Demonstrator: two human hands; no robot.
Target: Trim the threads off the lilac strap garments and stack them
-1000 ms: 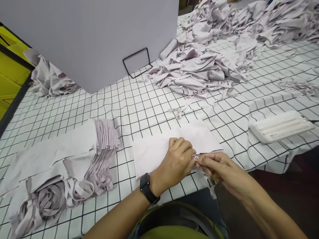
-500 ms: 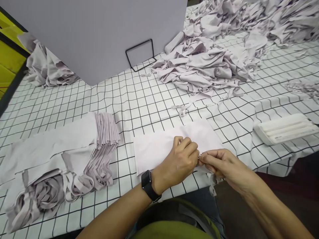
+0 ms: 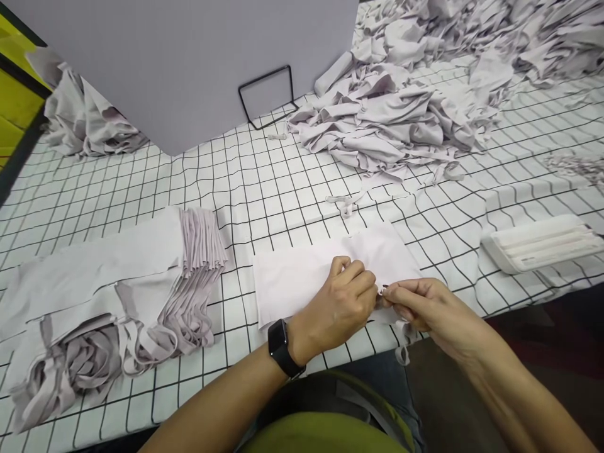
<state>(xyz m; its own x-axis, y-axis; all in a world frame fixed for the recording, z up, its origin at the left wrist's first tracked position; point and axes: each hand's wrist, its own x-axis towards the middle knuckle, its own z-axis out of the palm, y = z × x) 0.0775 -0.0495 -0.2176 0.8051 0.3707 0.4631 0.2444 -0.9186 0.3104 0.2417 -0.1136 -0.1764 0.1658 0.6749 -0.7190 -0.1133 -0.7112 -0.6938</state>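
Head view: left hand point(image 3: 346, 303) curled and right hand point(image 3: 419, 303) pinched narrow grip a small edge of the pale cloth point(image 3: 295, 280), which lies on the checked tablecloth point(image 3: 236, 179) before the person; judged light, limp, prone to creasing, best taken by its edges.

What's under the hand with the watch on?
Under the left hand is a flat, pale piece of cloth on the checked tablecloth. Whatever is right beneath the palm and curled fingers is covered, so I can't tell.
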